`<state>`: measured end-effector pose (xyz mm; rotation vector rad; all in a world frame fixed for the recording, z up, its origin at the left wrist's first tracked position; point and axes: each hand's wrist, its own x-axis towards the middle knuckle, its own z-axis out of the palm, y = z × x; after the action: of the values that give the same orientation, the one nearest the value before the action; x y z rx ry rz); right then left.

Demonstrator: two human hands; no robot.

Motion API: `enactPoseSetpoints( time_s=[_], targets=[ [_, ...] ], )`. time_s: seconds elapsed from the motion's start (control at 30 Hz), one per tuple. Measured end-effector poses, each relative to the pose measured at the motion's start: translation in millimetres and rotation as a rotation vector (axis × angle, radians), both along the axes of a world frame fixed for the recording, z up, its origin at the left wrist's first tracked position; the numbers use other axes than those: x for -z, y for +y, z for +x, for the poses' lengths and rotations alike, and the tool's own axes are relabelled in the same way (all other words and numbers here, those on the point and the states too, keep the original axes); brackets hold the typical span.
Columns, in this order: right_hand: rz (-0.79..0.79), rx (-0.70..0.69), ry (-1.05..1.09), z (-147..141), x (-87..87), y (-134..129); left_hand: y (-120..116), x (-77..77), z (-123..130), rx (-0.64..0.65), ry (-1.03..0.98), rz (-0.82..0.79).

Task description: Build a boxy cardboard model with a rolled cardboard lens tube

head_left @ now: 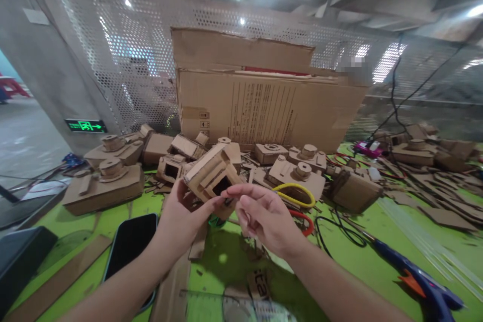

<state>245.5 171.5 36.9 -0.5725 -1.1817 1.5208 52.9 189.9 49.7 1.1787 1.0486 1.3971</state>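
My left hand grips a small box-shaped cardboard model with a square opening in its near face. The model is tilted, its opening turned toward me. My right hand is closed beside it, the index fingertip at the edge of the opening and close to my left thumb. Whatever the right fingers pinch, if anything, is hidden. Just behind the right hand lie scissors with a yellow handle loop and a red handle loop. Below the model, a small green item is partly covered.
Several cardboard models and scraps crowd the back of the green table. A large carton stands behind them. A phone lies at left, a blue glue gun with its cord at right, and a clear ruler in front.
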Motion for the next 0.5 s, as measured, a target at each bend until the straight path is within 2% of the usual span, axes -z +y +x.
enactPoseSetpoints(
  time_s=[0.17, 0.27, 0.37, 0.5],
  targets=[
    [0.095, -0.005, 0.105, 6.0, -5.5, -2.9, 7.2, 2.1, -6.5, -0.007, -0.079, -0.061],
    [0.169, 0.045, 0.109, 7.8, -6.6, -4.2, 11.8, 5.0, -8.6, -0.009, -0.163, -0.072],
    [0.288, 0.181, 0.129, 8.8, -7.7, -5.6, 14.3, 4.7, -8.0, -0.05, -0.191, -0.095],
    [0.453, 0.465, 0.176, 14.6, -13.2, -4.3, 14.6, -0.3, -6.9, -0.061, -0.244, -0.136]
  ],
)
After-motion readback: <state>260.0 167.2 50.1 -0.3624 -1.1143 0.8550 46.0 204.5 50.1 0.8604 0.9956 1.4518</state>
